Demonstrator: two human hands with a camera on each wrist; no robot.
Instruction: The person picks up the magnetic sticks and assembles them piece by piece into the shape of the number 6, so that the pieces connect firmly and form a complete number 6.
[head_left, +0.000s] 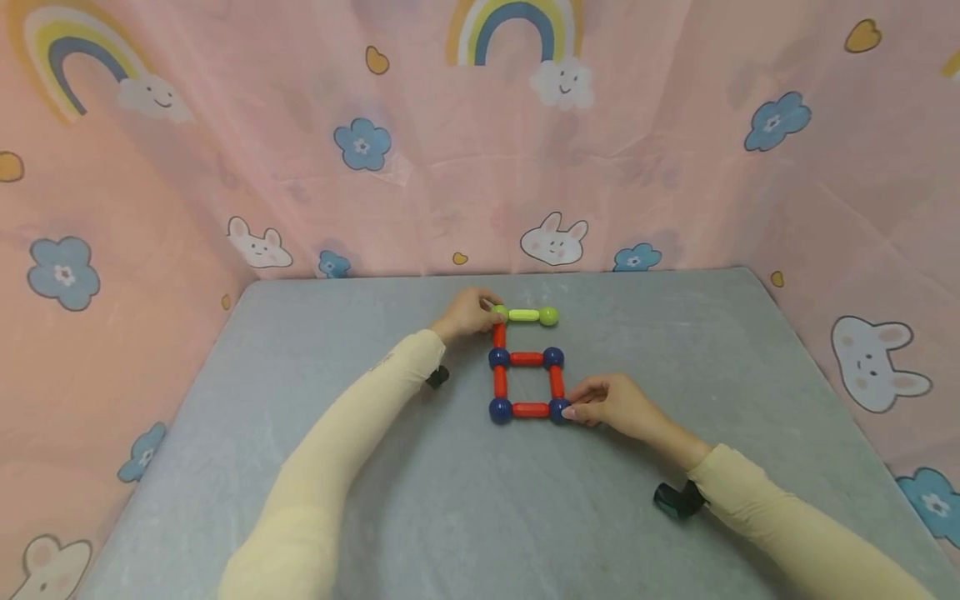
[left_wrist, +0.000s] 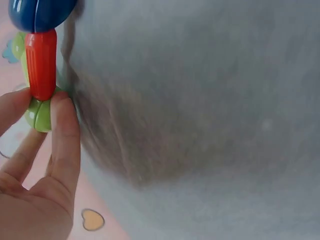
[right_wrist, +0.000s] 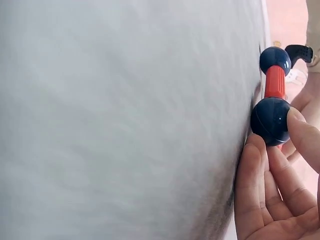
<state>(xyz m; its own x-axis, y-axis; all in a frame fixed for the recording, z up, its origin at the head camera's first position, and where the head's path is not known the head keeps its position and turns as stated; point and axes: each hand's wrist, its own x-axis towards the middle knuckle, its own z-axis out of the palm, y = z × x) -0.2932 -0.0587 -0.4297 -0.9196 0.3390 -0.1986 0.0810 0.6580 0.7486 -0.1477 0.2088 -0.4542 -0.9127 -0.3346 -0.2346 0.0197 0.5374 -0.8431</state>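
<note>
A figure of toy rods and balls lies on the grey table. Its lower part is a square of red rods (head_left: 530, 410) with blue balls (head_left: 500, 410) at the corners. From the square's far left corner another red rod (left_wrist: 42, 65) runs to a green ball (left_wrist: 40, 116), and a yellow-green rod (head_left: 523, 315) links that to a second green ball (head_left: 549, 316). My left hand (head_left: 468, 312) pinches the first green ball between thumb and fingers. At the near right corner, my right hand (head_left: 617, 406) holds the blue ball (right_wrist: 270, 121) with its thumb and fingertips.
The grey table (head_left: 420, 517) reaches back to a pink cloth (head_left: 300, 125) printed with rainbows, flowers and rabbits, which also hangs at both sides. Dark wrist devices (head_left: 678, 500) stick out below both cream sleeves (head_left: 787, 517).
</note>
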